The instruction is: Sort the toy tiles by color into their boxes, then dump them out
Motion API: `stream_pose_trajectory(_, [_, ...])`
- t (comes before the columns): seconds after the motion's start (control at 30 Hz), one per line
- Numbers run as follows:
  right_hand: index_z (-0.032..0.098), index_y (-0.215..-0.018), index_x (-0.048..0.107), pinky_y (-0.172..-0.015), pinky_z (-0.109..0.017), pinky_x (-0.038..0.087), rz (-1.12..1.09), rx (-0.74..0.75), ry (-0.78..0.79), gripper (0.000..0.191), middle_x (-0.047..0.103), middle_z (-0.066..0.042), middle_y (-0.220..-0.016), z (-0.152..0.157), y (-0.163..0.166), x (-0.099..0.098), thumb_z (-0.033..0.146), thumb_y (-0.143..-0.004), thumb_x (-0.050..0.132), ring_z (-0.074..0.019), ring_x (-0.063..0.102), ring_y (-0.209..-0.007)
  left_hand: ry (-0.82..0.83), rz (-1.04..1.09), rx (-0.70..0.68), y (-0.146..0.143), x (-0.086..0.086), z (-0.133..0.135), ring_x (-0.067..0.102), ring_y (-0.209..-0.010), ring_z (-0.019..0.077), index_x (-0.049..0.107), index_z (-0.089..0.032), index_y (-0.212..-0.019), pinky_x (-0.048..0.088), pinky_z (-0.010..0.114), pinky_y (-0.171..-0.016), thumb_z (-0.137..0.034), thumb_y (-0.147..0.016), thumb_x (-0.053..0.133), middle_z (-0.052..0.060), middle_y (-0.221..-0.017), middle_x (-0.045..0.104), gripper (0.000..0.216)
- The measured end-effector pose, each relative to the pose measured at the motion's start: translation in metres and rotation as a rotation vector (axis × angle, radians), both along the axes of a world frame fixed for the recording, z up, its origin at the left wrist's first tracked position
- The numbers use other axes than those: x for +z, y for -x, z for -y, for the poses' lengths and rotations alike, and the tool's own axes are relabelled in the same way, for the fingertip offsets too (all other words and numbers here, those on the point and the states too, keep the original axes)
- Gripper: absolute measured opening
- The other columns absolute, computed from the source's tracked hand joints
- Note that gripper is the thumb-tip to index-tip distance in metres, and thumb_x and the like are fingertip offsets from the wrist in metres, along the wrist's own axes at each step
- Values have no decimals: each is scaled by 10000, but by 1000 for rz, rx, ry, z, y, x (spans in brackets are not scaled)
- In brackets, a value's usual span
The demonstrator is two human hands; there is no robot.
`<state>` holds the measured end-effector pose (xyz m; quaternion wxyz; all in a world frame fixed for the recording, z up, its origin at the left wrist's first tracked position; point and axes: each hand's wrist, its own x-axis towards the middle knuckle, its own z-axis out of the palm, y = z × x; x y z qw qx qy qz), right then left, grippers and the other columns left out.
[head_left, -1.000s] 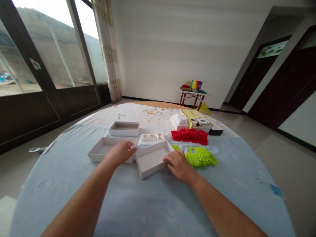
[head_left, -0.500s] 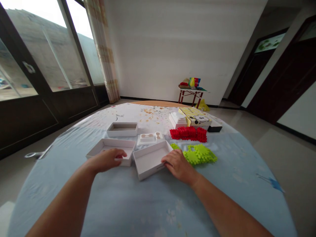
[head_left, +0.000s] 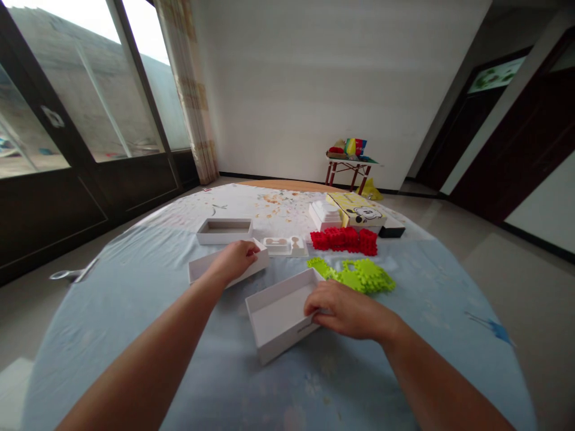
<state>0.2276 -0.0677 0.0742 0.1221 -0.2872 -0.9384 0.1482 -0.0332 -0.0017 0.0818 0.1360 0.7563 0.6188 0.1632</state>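
Observation:
My left hand [head_left: 236, 260] is closed on the right end of a shallow white box half [head_left: 211, 268] and holds it tilted up off the blue tablecloth [head_left: 135, 311]. My right hand [head_left: 345, 311] grips the right wall of another open white box tray [head_left: 278, 314] that lies nearer to me. Just right of that hand lies a heap of lime-green toothed plastic pieces [head_left: 359, 275]. Behind them sits a row of red toothed pieces [head_left: 345, 239].
A third white box tray [head_left: 224, 230] and a white moulded insert [head_left: 285, 245] lie behind my left hand. A stepped white insert [head_left: 324, 214], a yellow cartoon-print box [head_left: 357, 212] and a black box [head_left: 392, 228] stand at the far right. A small red-legged table [head_left: 348, 164] is by the wall.
My left hand took hold of the left box half and lifted it, tilting it. My right hand drew the other tray nearer to me.

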Motion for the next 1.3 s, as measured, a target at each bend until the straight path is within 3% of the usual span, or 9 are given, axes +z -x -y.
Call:
stream_pose_trajectory(0.13, [213,-875,659,-807,-303,390,-54,15,-50,133,674,-15,-830,-2,15,-10,130,-788,601,-172,588,-850,82,182,-108,-18,-6,0,620,-747,193,676,-168,-994,454,282,-688,-411,-730,509,27,-809,699,396])
stream_pose_trajectory(0.23, [205,-949,655,-842,-327,385,-89,0,-72,158,678,-37,-892,-6,20,-18,177,-797,622,-191,581,-906,105,291,-141,-13,-7,2,633,-856,212,644,-155,-1080,466,299,-775,-490,-740,517,58,-937,708,494])
stream_pose_trajectory(0.33, [206,-1066,624,-893,-362,368,-128,-32,-86,298,661,-59,-1015,-8,14,-19,254,-775,667,-213,550,-992,48,325,-39,17,-9,4,628,-927,215,621,-149,-1116,463,297,-822,-541,-768,479,82,-1046,686,543])
stream_pose_trajectory(0.43, [217,-1063,630,-910,-381,355,-115,-62,-107,309,662,-51,-1014,-10,7,-19,255,-760,683,-215,541,-1001,-74,226,194,56,-19,5,615,-976,241,645,-173,-1072,448,312,-862,-594,-730,493,89,-1091,670,563])
stream_pose_trajectory(0.57, [210,-976,658,-869,-347,375,-97,-72,-124,198,681,-34,-928,-14,9,-26,196,-778,656,-197,554,-950,86,268,223,85,-34,5,627,-955,255,648,-151,-1068,468,301,-830,-629,-621,578,106,-1052,683,658])
stream_pose_trajectory(0.73, [206,-891,670,-830,-326,386,-110,-96,-159,99,685,-30,-846,-16,11,-34,244,-806,635,-187,565,-887,175,366,73,81,-40,5,633,-909,246,651,-157,-1052,473,295,-810,-567,-601,611,75,-1000,701,611])
stream_pose_trajectory(1.3, [198,-888,666,-822,-317,399,-118,-103,-187,103,682,-31,-836,-15,13,-37,216,-788,648,-189,566,-875,173,408,88,83,-52,-4,639,-854,247,643,-155,-1053,480,312,-759,-511,-635,578,61,-921,714,553])
